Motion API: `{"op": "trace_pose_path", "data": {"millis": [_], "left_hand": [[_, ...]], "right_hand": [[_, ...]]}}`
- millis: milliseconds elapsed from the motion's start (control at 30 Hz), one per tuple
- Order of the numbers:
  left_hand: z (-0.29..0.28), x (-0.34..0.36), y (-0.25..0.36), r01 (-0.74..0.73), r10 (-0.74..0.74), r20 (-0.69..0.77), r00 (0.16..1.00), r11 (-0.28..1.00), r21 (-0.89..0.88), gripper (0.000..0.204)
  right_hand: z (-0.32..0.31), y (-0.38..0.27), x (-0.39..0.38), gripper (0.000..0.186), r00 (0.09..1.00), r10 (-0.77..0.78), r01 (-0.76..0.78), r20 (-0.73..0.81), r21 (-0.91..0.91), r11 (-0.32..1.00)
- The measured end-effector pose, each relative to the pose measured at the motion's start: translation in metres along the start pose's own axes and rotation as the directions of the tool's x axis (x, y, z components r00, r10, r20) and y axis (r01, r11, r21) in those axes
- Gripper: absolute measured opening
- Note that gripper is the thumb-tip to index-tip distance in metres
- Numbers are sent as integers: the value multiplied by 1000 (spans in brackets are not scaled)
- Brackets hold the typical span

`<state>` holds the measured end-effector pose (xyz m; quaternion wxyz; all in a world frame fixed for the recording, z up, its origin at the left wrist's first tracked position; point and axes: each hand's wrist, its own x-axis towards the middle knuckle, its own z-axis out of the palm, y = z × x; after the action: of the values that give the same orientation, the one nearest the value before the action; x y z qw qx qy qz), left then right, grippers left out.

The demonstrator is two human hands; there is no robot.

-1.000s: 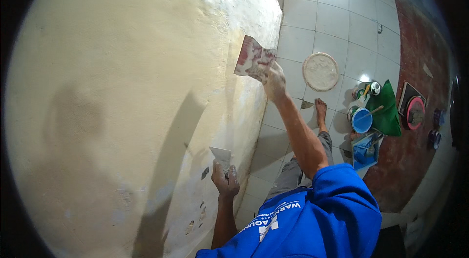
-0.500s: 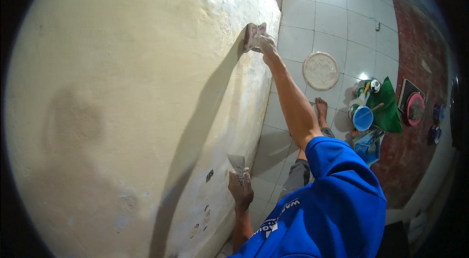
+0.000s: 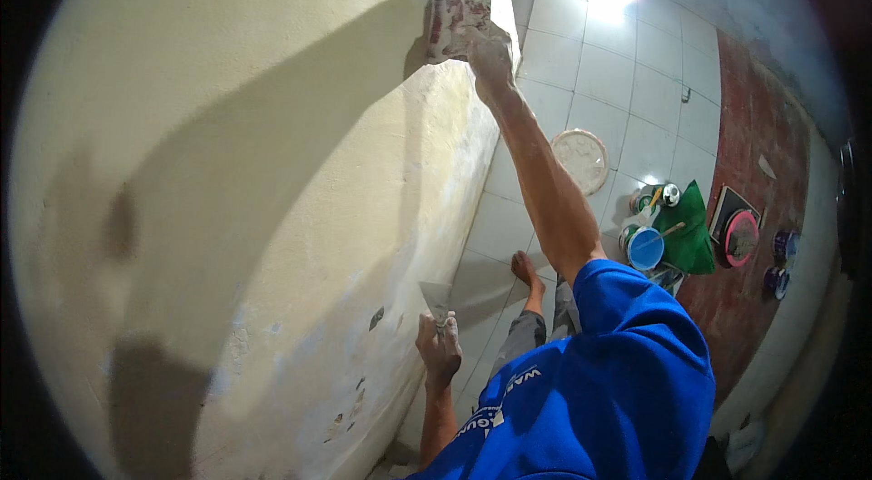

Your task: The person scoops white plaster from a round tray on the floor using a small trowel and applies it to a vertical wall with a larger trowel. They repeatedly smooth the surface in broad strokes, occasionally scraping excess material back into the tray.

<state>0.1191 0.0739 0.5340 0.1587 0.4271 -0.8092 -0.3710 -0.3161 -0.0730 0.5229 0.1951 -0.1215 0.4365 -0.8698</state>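
Observation:
My right arm reaches out to the far end of the yellowish wall (image 3: 272, 198). There my right hand (image 3: 490, 58) is closed on a wide, plaster-smeared reddish scraper (image 3: 447, 24), whose left edge is at the wall; whether it presses on the surface I cannot tell. Lower down, my left hand (image 3: 440, 353) grips a putty knife (image 3: 436, 300) by its handle, with the flared grey blade pointing up and away from me. White dust or plaster coats the fingers of both hands. Whitish patches and a few dark chips mark the wall near the putty knife.
On the tiled floor (image 3: 599, 71) to the right lies a round, white-smeared lid (image 3: 581, 160). A blue-lined bucket (image 3: 645, 248), a small can (image 3: 670, 195) and a green sheet (image 3: 692, 235) stand close together. Farther right is a pink-rimmed round container (image 3: 742, 239). My bare foot (image 3: 524, 269) is near the wall.
The scraper in my right hand has moved farther up and slightly left along the wall. My left hand keeps the putty knife in nearly the same place. The view and my feet have shifted.

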Motion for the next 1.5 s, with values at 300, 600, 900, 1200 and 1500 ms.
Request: {"op": "trace_pose_path", "data": {"millis": [300, 600, 900, 1200, 1500], "left_hand": [[14, 4, -8, -9, 7, 92, 996, 1000, 28, 13], [30, -24, -31, 86, -104, 170, 980, 990, 110, 9], [28, -26, -48, 80, -104, 180, 978, 988, 134, 11], [26, 6, -35, 61, -92, 161, 983, 980, 187, 13], [38, -5, -44, 43, -57, 182, 982, 996, 80, 13]], "right_hand": [[-1, -5, -93, 33, 967, 18, 44, 254, -239, 970], [-139, 148, 34, 24, 899, -397, 408, 186, -685, 603], [-56, 112, -45, 42, 945, -311, 321, 98, -455, 831], [-37, 108, -169, 46, 905, -356, 424, 234, -417, 804], [-54, 106, -21, 34, 874, -483, 337, -60, -642, 689]]}}
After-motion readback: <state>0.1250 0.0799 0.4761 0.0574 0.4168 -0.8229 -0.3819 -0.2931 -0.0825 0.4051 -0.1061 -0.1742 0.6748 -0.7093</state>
